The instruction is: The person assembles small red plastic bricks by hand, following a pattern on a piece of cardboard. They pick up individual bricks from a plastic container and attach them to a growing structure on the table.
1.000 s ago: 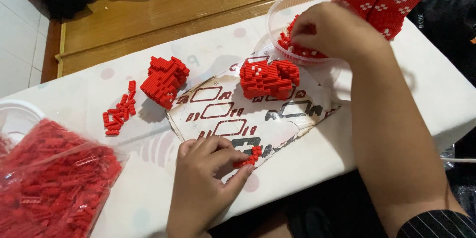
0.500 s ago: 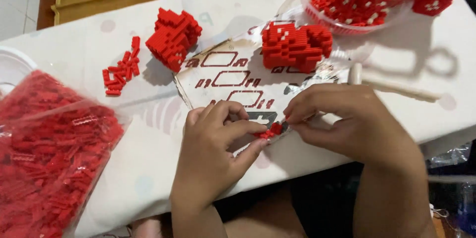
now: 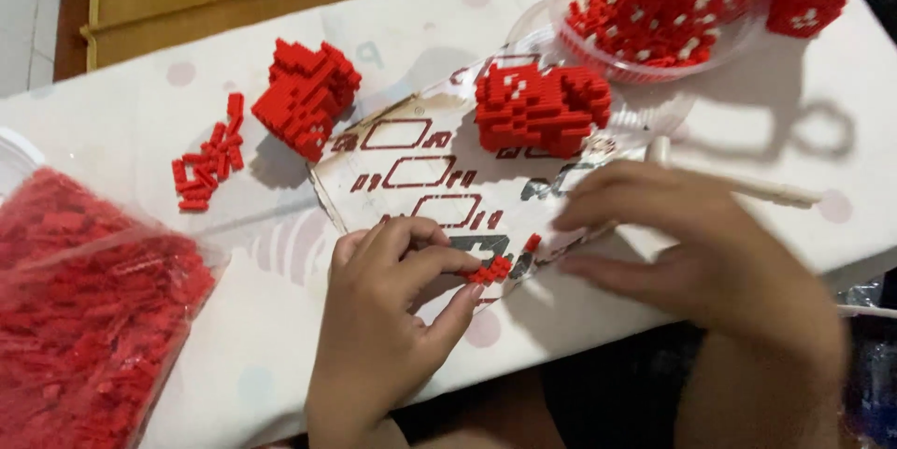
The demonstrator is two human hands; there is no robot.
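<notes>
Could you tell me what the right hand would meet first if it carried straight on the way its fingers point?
Probably the small clump of red bricks pinched in the left hand; the right hand points left toward it, though it is motion-blurred.

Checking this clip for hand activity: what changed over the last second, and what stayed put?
The right hand came back from the clear bowl of red bricks to the small red brick piece and is now blurred just right of it. The left hand kept pinching that piece over the printed sheet. The two built red blocks and the bag of bricks stayed put.
</notes>
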